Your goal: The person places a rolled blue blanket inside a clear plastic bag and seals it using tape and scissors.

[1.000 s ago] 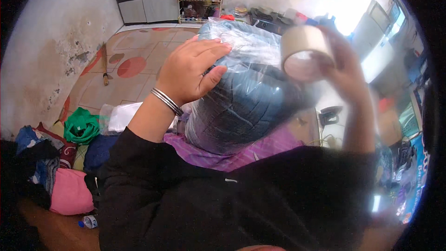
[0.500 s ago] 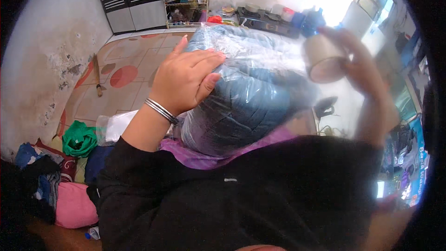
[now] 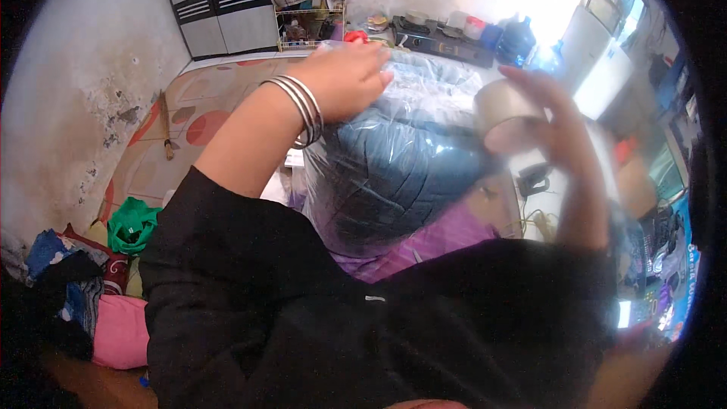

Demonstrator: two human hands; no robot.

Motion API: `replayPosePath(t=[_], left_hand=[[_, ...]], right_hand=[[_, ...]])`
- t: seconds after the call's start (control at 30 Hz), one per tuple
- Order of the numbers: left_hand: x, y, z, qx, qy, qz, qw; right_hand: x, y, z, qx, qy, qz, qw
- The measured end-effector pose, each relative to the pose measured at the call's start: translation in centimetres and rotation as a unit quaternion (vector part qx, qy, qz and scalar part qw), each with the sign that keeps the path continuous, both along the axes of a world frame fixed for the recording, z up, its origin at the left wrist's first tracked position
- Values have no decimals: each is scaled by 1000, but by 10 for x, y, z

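A blue-grey padded bundle (image 3: 409,155) wrapped in clear plastic stands in front of me on purple cloth (image 3: 439,246). My left hand (image 3: 344,79), with silver bangles at the wrist, rests on the far left part of its top. Its fingers stretch over the plastic and look slightly blurred. At the bundle's upper right, my right hand (image 3: 556,117) grips a wide roll of packing tape (image 3: 503,110), blurred by motion. Whether a strip of tape runs from the roll to the bundle cannot be made out in the glare.
To the left lie a green plastic bag (image 3: 132,223), a pink cushion-like item (image 3: 121,333) and piled clothes (image 3: 79,261). A short broom (image 3: 166,132) leans by the stained wall. Farther off are a wire rack (image 3: 310,23), a gas stove (image 3: 439,42) and blue water jugs (image 3: 516,42).
My left hand has shifted right and farther from me along the bundle's top. My right hand, with the tape roll, has moved slightly left and lower.
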State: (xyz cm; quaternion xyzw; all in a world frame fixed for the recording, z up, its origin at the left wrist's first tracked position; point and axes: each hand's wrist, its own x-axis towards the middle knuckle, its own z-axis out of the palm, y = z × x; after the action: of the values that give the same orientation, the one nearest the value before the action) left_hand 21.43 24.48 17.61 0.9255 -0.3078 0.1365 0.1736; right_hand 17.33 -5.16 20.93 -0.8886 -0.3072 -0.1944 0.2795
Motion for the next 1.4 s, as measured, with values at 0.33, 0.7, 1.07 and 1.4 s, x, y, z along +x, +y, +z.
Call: replayPosePath(t=[0.33,0.7,1.07,1.4], left_hand=[[2,8,-15,147,27,98,984],[-11,-1,-12,185,30,161,969],[-12,-14,-14,205,14,162,965],[-13,-11,-14,189,25,162,968]], right_hand=[[16,-10,-34,110,27,23,993],[17,-54,14,-42,-95,-43,994],[18,-78,-15,-51,-109,-129,984],[31,-84,-34,-59,-91,-107,988]])
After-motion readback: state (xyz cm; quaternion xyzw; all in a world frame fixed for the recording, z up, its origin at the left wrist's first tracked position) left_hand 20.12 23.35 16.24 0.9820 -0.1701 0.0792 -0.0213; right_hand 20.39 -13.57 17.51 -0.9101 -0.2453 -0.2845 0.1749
